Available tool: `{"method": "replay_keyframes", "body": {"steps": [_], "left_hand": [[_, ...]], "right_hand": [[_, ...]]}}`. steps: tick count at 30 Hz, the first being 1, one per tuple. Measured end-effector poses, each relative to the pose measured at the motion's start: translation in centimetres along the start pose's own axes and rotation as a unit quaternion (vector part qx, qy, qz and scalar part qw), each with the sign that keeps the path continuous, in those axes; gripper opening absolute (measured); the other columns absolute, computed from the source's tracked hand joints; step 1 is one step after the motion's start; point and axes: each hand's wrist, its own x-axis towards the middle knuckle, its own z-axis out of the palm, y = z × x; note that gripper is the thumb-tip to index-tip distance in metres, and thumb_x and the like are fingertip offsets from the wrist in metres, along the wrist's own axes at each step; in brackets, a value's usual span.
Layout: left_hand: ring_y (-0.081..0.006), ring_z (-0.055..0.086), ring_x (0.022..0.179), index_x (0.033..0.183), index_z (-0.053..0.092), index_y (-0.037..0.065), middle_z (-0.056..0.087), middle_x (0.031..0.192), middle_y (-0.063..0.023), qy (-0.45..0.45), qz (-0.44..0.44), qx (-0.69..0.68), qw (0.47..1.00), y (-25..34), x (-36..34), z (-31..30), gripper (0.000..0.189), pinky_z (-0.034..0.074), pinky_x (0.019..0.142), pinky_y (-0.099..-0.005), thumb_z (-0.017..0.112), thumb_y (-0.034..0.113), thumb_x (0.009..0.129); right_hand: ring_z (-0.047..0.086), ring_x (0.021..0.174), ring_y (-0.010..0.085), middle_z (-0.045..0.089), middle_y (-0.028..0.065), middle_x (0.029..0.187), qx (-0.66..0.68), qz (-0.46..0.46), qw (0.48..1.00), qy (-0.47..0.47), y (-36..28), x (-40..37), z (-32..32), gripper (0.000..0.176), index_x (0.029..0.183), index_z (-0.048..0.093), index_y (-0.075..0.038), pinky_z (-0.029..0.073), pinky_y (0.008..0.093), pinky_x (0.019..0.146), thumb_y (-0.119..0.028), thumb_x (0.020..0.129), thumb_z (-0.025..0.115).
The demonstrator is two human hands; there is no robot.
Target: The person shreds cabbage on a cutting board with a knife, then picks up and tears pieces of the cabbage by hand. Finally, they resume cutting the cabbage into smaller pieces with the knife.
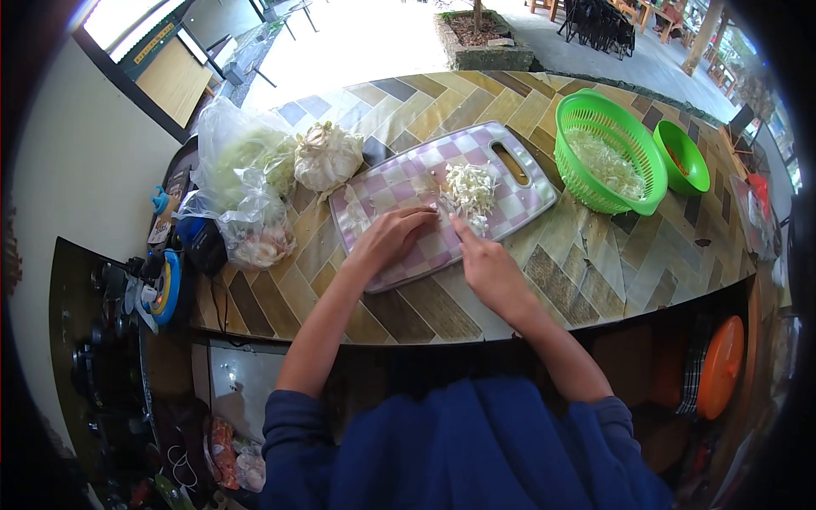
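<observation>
A purple-and-white checkered cutting board [374, 189] lies at an angle on the counter in front of me. My right hand [495, 270] is closed around a knife [447, 206], whose blade is mostly hidden and points toward my left fingertips. My left hand [389, 242] rests on the board, fingers bent and pressed together beside the blade. Whatever they hold down is too small or covered to make out. A heap of finely chopped pale vegetable, looking like cabbage [471, 192], sits just beyond the knife. Left of the board's far corner stands a whitish, partly stripped cabbage head [327, 160].
To the right stand a green colander [571, 180] with shredded pale vegetable and a smaller green bowl [699, 170] with orange-red bits. Clear plastic bags [242, 161] of produce lie left. A blue-rimmed round device [170, 287] is at the counter's left edge; an orange lid [721, 367] is below right.
</observation>
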Motion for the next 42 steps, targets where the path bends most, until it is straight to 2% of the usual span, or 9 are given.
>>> {"method": "replay_keyframes", "body": {"steps": [5, 10, 17, 23, 26, 31, 35, 38, 42], "left_hand": [[-0.0312, 0.06, 0.111, 0.113, 0.065, 0.002, 0.062, 0.123, -0.0137, 0.02, -0.047, 0.037, 0.998, 1.8, -0.8, 1.3, 0.026, 0.046, 0.097, -0.0428, 0.055, 0.017, 0.094], [-0.0286, 0.049, 0.127, 0.128, 0.056, 0.003, 0.055, 0.135, -0.0134, 0.003, -0.064, 0.097, 0.993, 2.3, -1.7, 2.4, 0.037, 0.029, 0.111, -0.0545, 0.053, 0.021, 0.096], [-0.0272, 0.047, 0.13, 0.126, 0.056, 0.002, 0.055, 0.133, -0.013, 0.022, -0.052, 0.089, 0.994, 2.6, -1.9, 2.4, 0.037, 0.028, 0.111, -0.0538, 0.054, 0.022, 0.095], [-0.0268, 0.048, 0.129, 0.125, 0.056, 0.0, 0.056, 0.131, -0.0131, 0.023, -0.044, 0.088, 0.995, 2.0, -2.0, 2.5, 0.038, 0.03, 0.11, -0.0531, 0.057, 0.02, 0.092], [-0.0277, 0.05, 0.126, 0.124, 0.056, -0.001, 0.057, 0.129, -0.0137, 0.028, -0.044, 0.063, 0.997, 2.0, -1.9, 2.5, 0.038, 0.032, 0.11, -0.0502, 0.057, 0.017, 0.091], [-0.029, 0.051, 0.123, 0.122, 0.057, 0.001, 0.056, 0.125, -0.0142, 0.048, -0.057, 0.005, 0.997, 2.3, -2.0, 2.0, 0.035, 0.035, 0.109, -0.0442, 0.057, 0.015, 0.09], [-0.0278, 0.049, 0.126, 0.122, 0.058, 0.001, 0.057, 0.128, -0.012, 0.056, -0.038, 0.061, 0.996, 2.1, -1.9, 2.5, 0.035, 0.032, 0.109, -0.0492, 0.056, 0.017, 0.091], [-0.0263, 0.048, 0.128, 0.123, 0.058, 0.002, 0.057, 0.131, -0.0099, 0.058, -0.044, 0.106, 0.992, 2.2, -2.4, 2.6, 0.035, 0.029, 0.11, -0.0524, 0.055, 0.019, 0.092], [-0.0252, 0.048, 0.128, 0.123, 0.058, 0.003, 0.058, 0.131, -0.0086, 0.058, -0.039, 0.095, 0.993, 1.8, -2.3, 2.7, 0.036, 0.027, 0.11, -0.0538, 0.055, 0.02, 0.092]], "right_hand": [[0.061, 0.08, 0.0468, 0.062, 0.0313, 0.083, 0.152, 0.024, 0.988, 0.0, 0.4, -1.4, -2.4, 0.044, 0.14, 0.042, -0.008, 0.045, 0.0534, 0.071, -0.012, 0.097, 0.046], [0.061, 0.081, 0.0464, 0.062, 0.0294, 0.084, 0.117, 0.02, 0.993, 0.012, -0.7, -3.2, -1.8, 0.045, 0.141, 0.043, -0.01, 0.045, 0.0525, 0.071, -0.013, 0.097, 0.048], [0.062, 0.082, 0.0451, 0.063, 0.0264, 0.088, 0.071, 0.032, 0.997, 0.022, -2.0, -4.0, -0.6, 0.047, 0.144, 0.04, -0.013, 0.048, 0.0523, 0.072, -0.014, 0.097, 0.046], [0.065, 0.078, 0.0435, 0.063, 0.0259, 0.088, -0.085, 0.09, 0.992, -0.017, -3.2, -2.8, 1.5, 0.055, 0.147, 0.034, -0.016, 0.053, 0.0504, 0.068, -0.009, 0.094, 0.045], [0.065, 0.076, 0.0434, 0.063, 0.026, 0.09, -0.093, 0.095, 0.991, 0.0, -3.7, -0.9, 2.1, 0.058, 0.148, 0.033, -0.016, 0.054, 0.0498, 0.067, -0.007, 0.092, 0.045], [0.064, 0.076, 0.0441, 0.063, 0.025, 0.079, 0.019, 0.068, 0.996, 0.053, -2.6, -0.7, 1.5, 0.052, 0.145, 0.037, -0.014, 0.051, 0.0507, 0.067, -0.01, 0.095, 0.046], [0.062, 0.078, 0.0446, 0.063, 0.0252, 0.075, 0.105, 0.089, 0.99, 0.041, -2.5, -2.0, -0.9, 0.045, 0.141, 0.043, -0.012, 0.047, 0.0511, 0.069, -0.012, 0.096, 0.048], [0.062, 0.081, 0.0443, 0.065, 0.0262, 0.086, 0.112, 0.131, 0.985, 0.0, -3.6, -3.0, -2.0, 0.044, 0.14, 0.044, -0.012, 0.046, 0.0509, 0.07, -0.012, 0.096, 0.048], [0.061, 0.084, 0.0436, 0.064, 0.0259, 0.091, 0.081, 0.024, 0.995, 0.055, -2.5, -4.0, -0.6, 0.045, 0.141, 0.044, -0.014, 0.047, 0.0505, 0.071, -0.013, 0.096, 0.048]]}}
